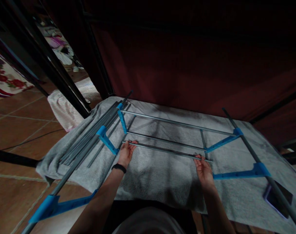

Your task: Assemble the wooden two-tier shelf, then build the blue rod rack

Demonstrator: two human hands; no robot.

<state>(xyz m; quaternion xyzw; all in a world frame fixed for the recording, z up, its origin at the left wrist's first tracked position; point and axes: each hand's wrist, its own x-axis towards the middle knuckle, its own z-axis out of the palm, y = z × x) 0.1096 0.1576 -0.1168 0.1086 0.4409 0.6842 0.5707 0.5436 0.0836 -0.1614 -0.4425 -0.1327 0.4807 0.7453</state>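
Observation:
A thin grey metal tube lies across between my two hands. My left hand, with a black band at the wrist, is closed on its left end. Near the right end, the fingers of my right hand grip the same tube. Around them stands a frame of grey tubes joined by blue plastic brackets. One bracket is just left of my left hand, and another bracket lies right of my right hand. Two crossbars span the frame beyond the held tube: a far crossbar and a nearer crossbar.
A bundle of loose grey tubes rests at the left on a grey blanket. At the right lies a phone, partly under a frame tube. Dark red fabric hangs behind. Black metal poles rise at the left above a tiled floor.

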